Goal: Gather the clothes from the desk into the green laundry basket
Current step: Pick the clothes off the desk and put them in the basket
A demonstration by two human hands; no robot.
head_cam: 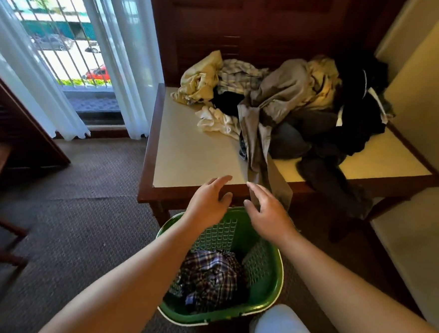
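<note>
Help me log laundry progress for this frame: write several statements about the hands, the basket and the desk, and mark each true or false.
1. The green plastic laundry basket already holds a crumpled plaid shirt. True.
2. Both hands grip clothes. False: the left hand and the right hand are open above the basket and hold nothing.
3. The wooden desk with the pale top has been emptied. False: a pile of mixed clothes lies on it.
4. A grey-brown garment hangs over the desk's front edge. True.
5. The basket stands on the desk. False: it stands on the dark carpet in front of the desk.
</note>
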